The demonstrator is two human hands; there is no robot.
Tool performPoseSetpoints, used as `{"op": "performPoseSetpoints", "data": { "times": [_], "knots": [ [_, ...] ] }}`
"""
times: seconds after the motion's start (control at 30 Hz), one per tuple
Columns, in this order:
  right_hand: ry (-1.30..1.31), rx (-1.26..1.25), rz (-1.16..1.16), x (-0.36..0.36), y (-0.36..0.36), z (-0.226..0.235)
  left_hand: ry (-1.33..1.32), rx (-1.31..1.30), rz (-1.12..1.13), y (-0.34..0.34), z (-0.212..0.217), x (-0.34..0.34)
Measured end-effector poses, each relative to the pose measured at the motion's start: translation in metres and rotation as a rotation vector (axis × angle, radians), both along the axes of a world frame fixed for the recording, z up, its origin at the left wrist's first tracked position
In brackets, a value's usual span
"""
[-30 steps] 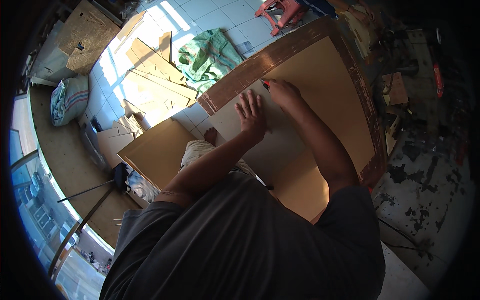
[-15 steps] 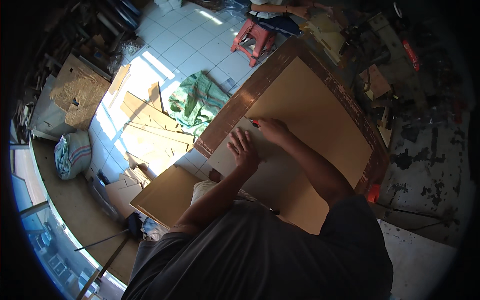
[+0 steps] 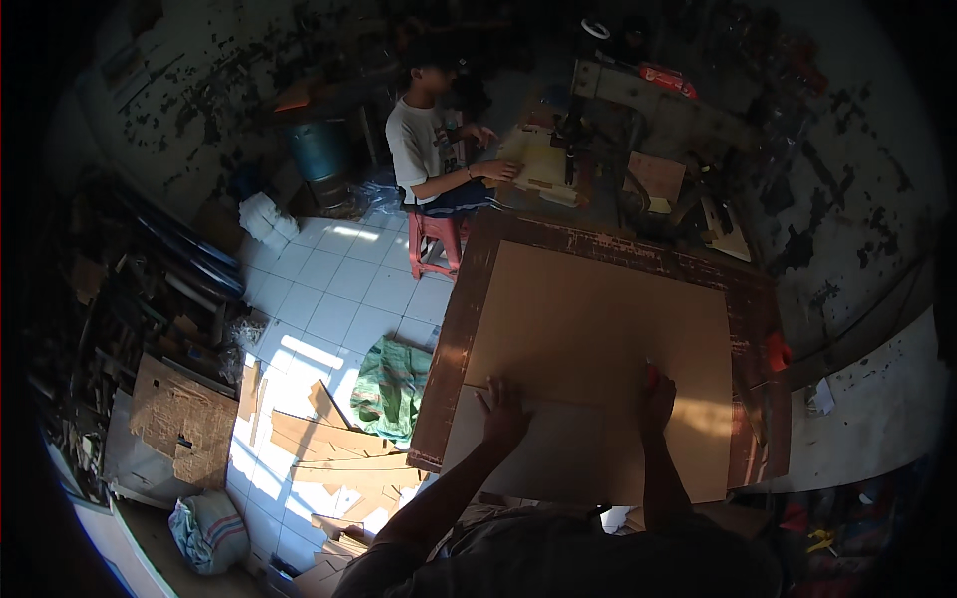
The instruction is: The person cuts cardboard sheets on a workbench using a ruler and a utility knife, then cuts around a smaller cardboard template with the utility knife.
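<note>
A large brown cardboard sheet (image 3: 608, 309) lies on a worn brown wooden table (image 3: 454, 379). On its near left part rests a smaller greyish board (image 3: 538, 453). My left hand (image 3: 506, 417) presses down near the far edge of this board, fingers spread and nothing in them. Farther right, my right hand (image 3: 657, 401) is closed over the cardboard around a small red-handled tool (image 3: 652, 377). It looks like a utility knife; its tip is too dark to make out.
A person (image 3: 429, 149) on a red stool (image 3: 435, 244) works at a cluttered bench beyond the table. On the tiled floor at left lie cardboard offcuts (image 3: 329, 439) and a green woven sack (image 3: 392, 389). A whitish surface (image 3: 867, 399) is at right.
My right hand has moved right with the red-handled tool, away from the board's left end and my left hand. My left hand stays on the board. The view has swung up, showing the seated person.
</note>
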State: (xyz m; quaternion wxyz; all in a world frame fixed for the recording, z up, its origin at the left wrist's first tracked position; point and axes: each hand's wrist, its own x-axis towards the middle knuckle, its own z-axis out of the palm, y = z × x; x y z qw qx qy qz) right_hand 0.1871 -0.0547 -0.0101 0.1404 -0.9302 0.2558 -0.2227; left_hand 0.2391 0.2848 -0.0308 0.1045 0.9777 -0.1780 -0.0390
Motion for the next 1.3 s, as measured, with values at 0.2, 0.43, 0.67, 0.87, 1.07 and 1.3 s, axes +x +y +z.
{"op": "performPoseSetpoints", "data": {
  "times": [0.2,0.43,0.67,0.87,1.07,1.3],
  "knots": [
    [-0.010,-0.043,-0.334,-0.003,-0.062,-0.011,-0.062,-0.279,-0.111,-0.032,0.019,0.072],
    [-0.086,-0.125,-0.274,-0.012,-0.073,-0.030,-0.185,-0.124,-0.082,-0.036,-0.005,0.065],
    [-0.260,-0.205,-0.056,-0.015,-0.037,0.019,-0.122,-0.078,-0.076,-0.030,0.001,0.059],
    [-0.194,-0.031,0.518,-0.034,-0.012,-0.020,-0.212,-0.053,-0.065,-0.028,-0.009,0.056],
    [-0.056,-0.221,0.552,-0.017,-0.009,0.005,-0.130,-0.065,-0.051,-0.031,-0.003,0.058],
    [-0.038,0.043,0.564,-0.019,-0.003,0.010,-0.163,-0.039,-0.071,-0.033,-0.006,0.060]
  ]
}}
